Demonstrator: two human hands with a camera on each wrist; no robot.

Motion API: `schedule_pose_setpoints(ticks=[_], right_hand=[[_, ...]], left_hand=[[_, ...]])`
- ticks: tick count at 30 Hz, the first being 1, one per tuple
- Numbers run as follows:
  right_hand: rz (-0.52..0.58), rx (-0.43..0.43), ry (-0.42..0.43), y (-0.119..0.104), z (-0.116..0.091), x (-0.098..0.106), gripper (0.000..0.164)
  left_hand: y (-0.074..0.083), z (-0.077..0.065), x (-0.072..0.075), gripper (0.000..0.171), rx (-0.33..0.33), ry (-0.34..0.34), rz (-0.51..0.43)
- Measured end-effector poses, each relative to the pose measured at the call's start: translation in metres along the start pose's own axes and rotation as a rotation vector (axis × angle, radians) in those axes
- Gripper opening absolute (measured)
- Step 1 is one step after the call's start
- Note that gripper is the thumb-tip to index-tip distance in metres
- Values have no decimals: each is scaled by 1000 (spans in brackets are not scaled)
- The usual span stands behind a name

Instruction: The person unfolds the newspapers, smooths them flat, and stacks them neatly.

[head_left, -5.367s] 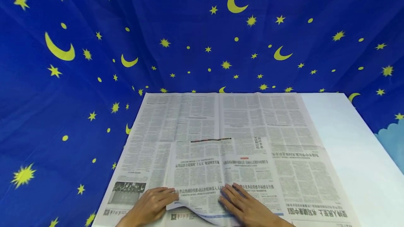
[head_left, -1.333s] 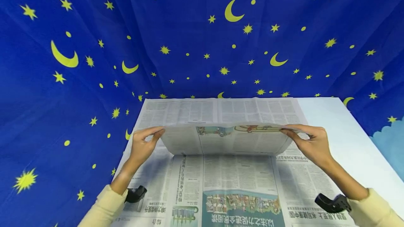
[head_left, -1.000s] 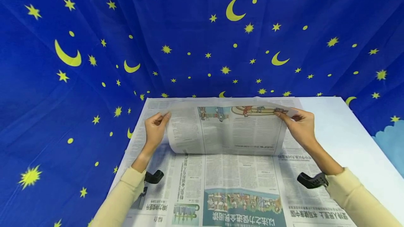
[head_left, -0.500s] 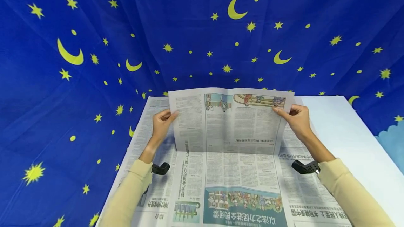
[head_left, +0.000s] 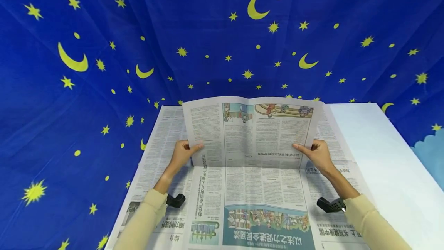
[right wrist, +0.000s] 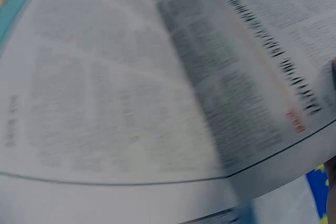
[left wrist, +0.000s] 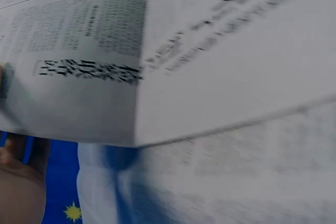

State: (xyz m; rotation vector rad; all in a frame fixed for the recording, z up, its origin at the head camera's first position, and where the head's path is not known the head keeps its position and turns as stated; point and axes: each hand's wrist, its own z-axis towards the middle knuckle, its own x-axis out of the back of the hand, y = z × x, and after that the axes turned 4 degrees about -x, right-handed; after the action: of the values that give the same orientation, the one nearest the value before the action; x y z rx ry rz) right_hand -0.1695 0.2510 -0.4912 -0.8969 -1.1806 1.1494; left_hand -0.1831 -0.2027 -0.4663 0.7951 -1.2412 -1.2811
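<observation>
A newspaper [head_left: 263, 138] with colour cartoons has its far half raised upright, creased across the middle, while its near half lies flat. My left hand [head_left: 181, 155] pinches the raised half's left edge low down, thumb in front and fingers behind. On the opposite edge, my right hand [head_left: 319, 155] pinches at about the same height. The left wrist view shows the crease between the halves, with part of my left hand [left wrist: 21, 182] at the lower left. In the right wrist view, only a dark sliver of my right hand [right wrist: 332, 182] shows at the border; print there is blurred.
Beneath lies a larger spread newspaper [head_left: 156, 153], covering most of the white table [head_left: 378, 146], whose bare strip runs along the right. A blue curtain [head_left: 208, 22] with moons and stars hangs behind and at the left. Black wrist devices [head_left: 331, 205] sit by both sleeves.
Earlier both hands rested at the folded newspaper's near edge. Since then its upper half has been lifted open and stood up. Over the last half second both hands slid down its sides toward the crease.
</observation>
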Motion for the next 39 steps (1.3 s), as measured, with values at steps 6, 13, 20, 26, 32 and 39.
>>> schedule_pose_setpoints(ticks=[6,13,20,26,32,39], right_hand=[[-45,-17,-40,19,-13,-4,20],[-104,-91,-39,31,-18,-4,21],[-131,-181,-34,15,-26,-9,23],[-130,-255,-25,38,-21,-9,38],[-209,-368,-6,42,-14,-9,46],[-209,-492,-4,41,-10,-15,44]], left_hand=[[-6,-12,3,17,20,-89,107],[-11,-16,5,21,75,-127,130],[-16,-16,5,21,128,-131,120],[-48,-4,3,25,166,-74,223],[-52,5,1,24,164,-67,332],[-52,2,-4,59,209,-44,404]])
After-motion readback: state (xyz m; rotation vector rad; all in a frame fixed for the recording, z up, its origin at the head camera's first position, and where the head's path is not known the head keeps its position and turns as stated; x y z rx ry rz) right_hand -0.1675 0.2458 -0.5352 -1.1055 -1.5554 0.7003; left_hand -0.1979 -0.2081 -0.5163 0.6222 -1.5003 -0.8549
